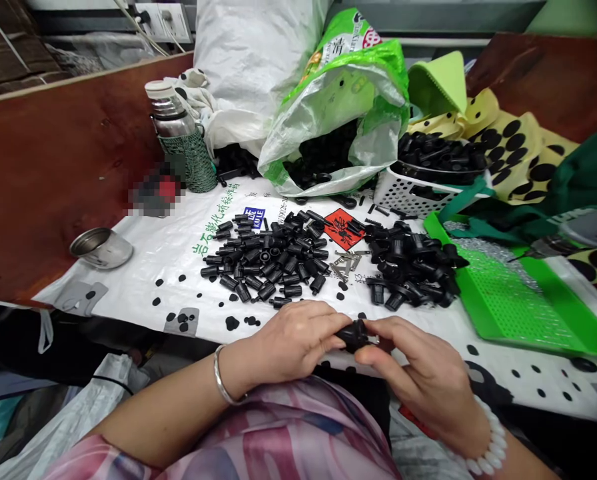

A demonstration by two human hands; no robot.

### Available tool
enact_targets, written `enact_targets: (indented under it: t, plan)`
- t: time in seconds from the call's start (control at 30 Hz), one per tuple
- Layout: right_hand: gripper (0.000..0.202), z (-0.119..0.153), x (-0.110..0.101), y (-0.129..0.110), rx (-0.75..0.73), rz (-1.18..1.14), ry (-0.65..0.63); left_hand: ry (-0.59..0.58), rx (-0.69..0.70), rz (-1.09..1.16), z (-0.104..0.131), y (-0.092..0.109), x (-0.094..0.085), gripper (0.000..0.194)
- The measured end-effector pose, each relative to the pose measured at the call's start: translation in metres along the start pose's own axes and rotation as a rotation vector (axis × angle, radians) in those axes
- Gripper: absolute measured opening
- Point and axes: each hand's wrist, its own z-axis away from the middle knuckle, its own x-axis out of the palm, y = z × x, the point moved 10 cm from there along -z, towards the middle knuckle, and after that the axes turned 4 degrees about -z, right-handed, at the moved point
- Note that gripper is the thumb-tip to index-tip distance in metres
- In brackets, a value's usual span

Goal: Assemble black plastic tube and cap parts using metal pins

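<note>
Near the table's front edge, my left hand (298, 337) is closed on the left end of a black plastic fitting (352, 335). My right hand (423, 373) pinches the fitting's other end between thumb and forefinger. A bit of silvery metal (373, 340) pokes out there, and my fingers partly hide it. Beyond my hands spreads a pile of small black cylindrical caps (273, 257). To its right, a few flat metal strips (347, 263) lie beside a heap of larger black fittings (411, 267).
A green tray (498, 307) with small silvery pieces is at right, beside a power screwdriver (568, 233). Behind stand a white basket (413, 190) of black parts, an open green bag (338, 127) and a flask (178, 140). A metal cup (102, 248) sits left.
</note>
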Motion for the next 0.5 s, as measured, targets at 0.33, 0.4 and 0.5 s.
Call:
enact_targets:
  t: [0.33,0.4,0.5]
  plan:
    - [0.031,0.002,0.001,-0.017,-0.215,0.136,-0.158,-0.11,-0.051,0.163,-0.002,-0.001,0.01,0.025]
    - [0.035,-0.003,-0.001,-0.012,-0.144,0.149,-0.131,-0.069,-0.043,0.161,-0.002,0.001,0.009,0.025]
    - [0.047,-0.006,-0.003,-0.008,-0.087,0.186,-0.121,-0.029,-0.044,0.174,-0.004,0.002,0.008,0.025]
